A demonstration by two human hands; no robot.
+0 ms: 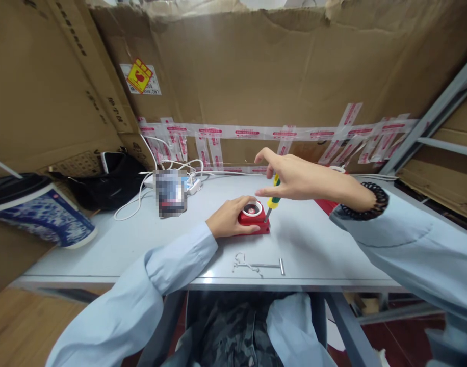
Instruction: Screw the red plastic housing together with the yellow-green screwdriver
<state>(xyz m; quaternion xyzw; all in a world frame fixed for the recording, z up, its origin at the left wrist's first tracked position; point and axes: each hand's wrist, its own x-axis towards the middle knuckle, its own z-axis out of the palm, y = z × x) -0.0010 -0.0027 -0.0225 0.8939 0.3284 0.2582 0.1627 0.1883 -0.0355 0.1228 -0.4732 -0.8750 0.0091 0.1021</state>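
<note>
A red device [252,220] with a white ring on top rests on the pale table, and my left hand [230,216] is wrapped round its left side. A screwdriver [273,200] with a yellow and green handle stands tilted, its tip at the device's right corner. My right hand [285,176] is at the handle, thumb and fingers apart on either side; part of the handle is hidden behind it. Closer to the table's front edge lies a metal T-shaped rod [269,265] with a white string [243,262] beside it.
A blurred-out phone-like object [171,193] lies at the left beside white cables [136,201] and a power strip. A large cup [46,214] and a black bag [103,188] are further left. Cardboard [233,76] walls the back. Another red object [327,205] is partly hidden behind my right forearm.
</note>
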